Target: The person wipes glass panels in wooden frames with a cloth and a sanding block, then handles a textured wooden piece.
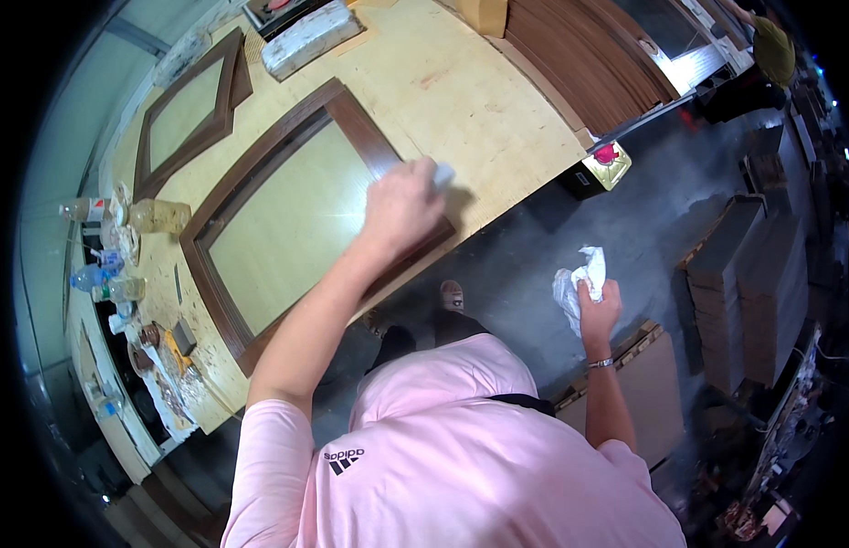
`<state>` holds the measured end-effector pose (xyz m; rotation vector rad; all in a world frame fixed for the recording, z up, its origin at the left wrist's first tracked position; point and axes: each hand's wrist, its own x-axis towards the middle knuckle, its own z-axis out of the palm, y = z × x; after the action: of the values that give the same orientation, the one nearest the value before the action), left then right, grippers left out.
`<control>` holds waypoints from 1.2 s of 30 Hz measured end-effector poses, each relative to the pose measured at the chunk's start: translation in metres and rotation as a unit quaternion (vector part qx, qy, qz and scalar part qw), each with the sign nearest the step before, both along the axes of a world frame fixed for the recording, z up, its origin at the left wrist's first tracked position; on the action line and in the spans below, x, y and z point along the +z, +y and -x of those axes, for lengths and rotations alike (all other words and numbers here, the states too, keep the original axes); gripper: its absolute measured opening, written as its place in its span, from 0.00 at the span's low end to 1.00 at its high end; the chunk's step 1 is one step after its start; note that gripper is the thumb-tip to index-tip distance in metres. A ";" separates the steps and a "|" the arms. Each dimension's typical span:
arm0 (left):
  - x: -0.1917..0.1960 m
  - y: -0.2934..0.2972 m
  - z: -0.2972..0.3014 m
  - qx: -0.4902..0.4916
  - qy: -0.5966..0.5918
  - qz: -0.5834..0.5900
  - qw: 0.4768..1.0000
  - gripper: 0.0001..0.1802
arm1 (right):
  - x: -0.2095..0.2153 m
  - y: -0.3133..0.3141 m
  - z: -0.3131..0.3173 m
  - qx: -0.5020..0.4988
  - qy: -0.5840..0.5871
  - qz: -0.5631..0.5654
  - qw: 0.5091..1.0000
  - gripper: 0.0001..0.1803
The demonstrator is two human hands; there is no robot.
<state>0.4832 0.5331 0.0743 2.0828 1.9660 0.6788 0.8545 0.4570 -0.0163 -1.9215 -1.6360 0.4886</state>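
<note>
Brown-framed and glazed with a pale panel, a cabinet door (pixel 296 215) was seen lying flat on the plywood bench (pixel 461 100) in the centre-left of the frame. The left hand (pixel 401 205) was pressed down on the door's frame at its right corner, curled over a small pale pad or cloth (pixel 442 173), of which only a tip showed past the fingers. The right hand (pixel 596 306) was held well apart at centre right, above the dark floor (pixel 662 219), closed around a crumpled white rag (pixel 575 279). For the wiping to be done well, it was judged that pressure should be kept even and strokes run along the frame's grain, with the corner joints worked carefully. The rubbed corner lay close to the bench's near edge, so little room was left toward the body; more open surface was offered toward the upper centre. A second framed door (pixel 191 105) lay at upper left, and plastic bottles (pixel 123 251) and clutter crowded the left edge. Stacked brown boards (pixel 580 64) were piled at upper right.
</note>
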 end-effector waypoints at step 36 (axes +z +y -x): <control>-0.038 -0.282 0.267 0.474 -0.477 -0.293 0.680 0.11 | 0.054 0.255 0.464 0.321 -0.100 -0.032 0.941 0.13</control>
<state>0.2166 0.2513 0.0363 0.2510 2.0213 2.2075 0.3910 0.7124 0.0379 -1.3894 -2.3855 0.4869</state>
